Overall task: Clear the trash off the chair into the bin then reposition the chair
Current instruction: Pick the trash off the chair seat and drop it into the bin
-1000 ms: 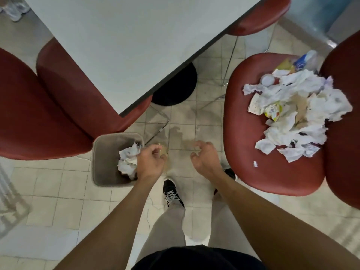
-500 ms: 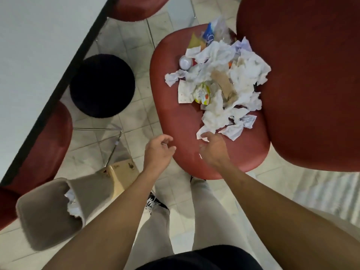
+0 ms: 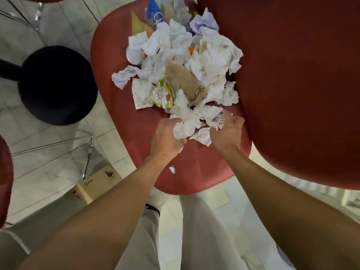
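Currently: red chair seat (image 3: pixel 126 133) loaded with a trash pile (image 3: pixel 181 61) spread over its middle and far part, up against the backrest (image 3: pixel 292 84); bin not in view. Largest hazard, the pile itself: loose crumpled tissues stacked high beside the seat's left edge, liable to slide off toward the black table base (image 3: pixel 56 84) on the floor if the near clump is dragged rather than lifted. Next, the tissue clump (image 3: pixel 187 121) at the near end of the pile: left hand (image 3: pixel 165 139) curled round its left side, right hand (image 3: pixel 226 133) curled round its right side, both gripping paper; hold judged shallow, so stray sheets likely to drop during the carry. Next, heavier items in the pile: a printed foil lid (image 3: pixel 162 95) left of centre, a brown paper wad (image 3: pixel 185 78) at centre, a blue wrapper (image 3: pixel 155 14) at the far end; likely to snag on lifted tissue and tumble off. Smallest: a paper scrap (image 3: pixel 172 169) near the seat's front, between the forearms, easily overlooked or brushed to the floor by a wrist.
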A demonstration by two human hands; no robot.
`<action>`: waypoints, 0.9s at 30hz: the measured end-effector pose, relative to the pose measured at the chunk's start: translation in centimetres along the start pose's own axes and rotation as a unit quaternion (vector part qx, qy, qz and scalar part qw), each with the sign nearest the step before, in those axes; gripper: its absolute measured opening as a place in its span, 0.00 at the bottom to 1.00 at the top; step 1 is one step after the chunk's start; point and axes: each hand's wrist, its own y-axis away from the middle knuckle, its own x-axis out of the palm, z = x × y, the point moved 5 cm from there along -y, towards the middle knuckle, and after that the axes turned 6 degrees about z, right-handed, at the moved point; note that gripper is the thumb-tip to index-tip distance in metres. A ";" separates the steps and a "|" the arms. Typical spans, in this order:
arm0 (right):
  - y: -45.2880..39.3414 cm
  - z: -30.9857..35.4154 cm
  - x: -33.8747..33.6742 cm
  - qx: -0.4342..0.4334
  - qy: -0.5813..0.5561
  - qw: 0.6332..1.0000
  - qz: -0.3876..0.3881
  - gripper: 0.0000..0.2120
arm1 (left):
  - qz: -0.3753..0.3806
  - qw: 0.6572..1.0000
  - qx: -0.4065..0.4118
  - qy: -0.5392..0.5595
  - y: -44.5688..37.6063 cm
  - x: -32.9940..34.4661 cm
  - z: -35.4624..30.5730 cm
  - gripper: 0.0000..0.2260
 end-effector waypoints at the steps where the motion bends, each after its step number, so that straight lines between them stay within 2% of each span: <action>1: -0.8 -0.2 0.0 0.014 0.001 1.000 -0.002 0.31 | 0.010 1.000 -0.001 -0.020 -0.7 0.4 -0.3 0.26; 3: -2.1 -0.8 0.1 0.039 -0.007 0.999 0.007 0.30 | 0.034 0.998 -0.005 -0.053 -1.9 1.3 -0.6 0.24; 5: -3.2 -1.2 0.5 0.054 -0.021 0.998 0.026 0.24 | 0.046 0.997 -0.007 -0.064 -2.8 1.8 -0.6 0.19; 9: -3.3 -1.7 0.4 0.057 -0.045 0.997 0.008 0.18 | 0.019 0.999 -0.001 -0.043 -3.1 1.6 -0.4 0.08; 19: 2.5 0.5 -2.7 0.020 -0.054 0.995 -0.080 0.20 | -0.054 0.997 0.006 0.061 1.9 -3.0 -1.3 0.07; 24: 6.9 3.6 -2.9 -0.031 -0.052 0.993 -0.097 0.19 | -0.086 0.993 0.008 0.086 5.8 -6.3 0.1 0.06; 27: 10.0 5.8 -1.9 -0.071 -0.027 0.994 -0.074 0.19 | -0.105 0.989 0.003 0.101 8.6 -8.3 1.4 0.05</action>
